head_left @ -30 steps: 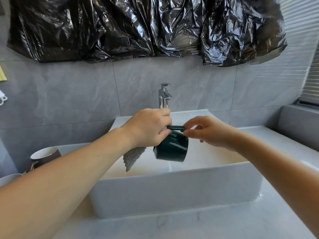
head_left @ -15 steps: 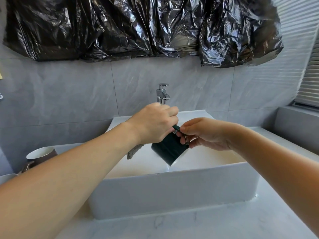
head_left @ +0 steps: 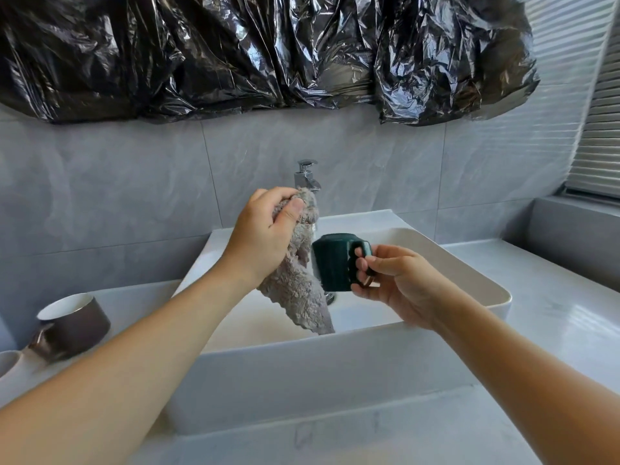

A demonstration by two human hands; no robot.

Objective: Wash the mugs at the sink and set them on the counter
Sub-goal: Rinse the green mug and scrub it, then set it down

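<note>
A dark green mug (head_left: 332, 261) hangs upside down over the white sink (head_left: 302, 370), below the chrome tap (head_left: 307, 176). My right hand (head_left: 389, 280) holds it by the handle, fingers curled through the loop. To its left, my left hand (head_left: 265, 239) grips a fluffy grey cloth (head_left: 298, 290) that hangs down into the basin beside the mug. A brown mug (head_left: 75, 325) with a white inside lies tilted on the counter at the left.
The rim of a white cup (head_left: 8, 360) shows at the far left edge. Grey marble counter (head_left: 553, 313) runs right of the sink and in front of it. Black plastic sheeting (head_left: 268, 52) covers the wall above. A window blind (head_left: 600, 129) is at the right.
My left hand has pulled the cloth out of the mug and lifted it. My right hand has turned the green mug bottom up, away from the cloth.
</note>
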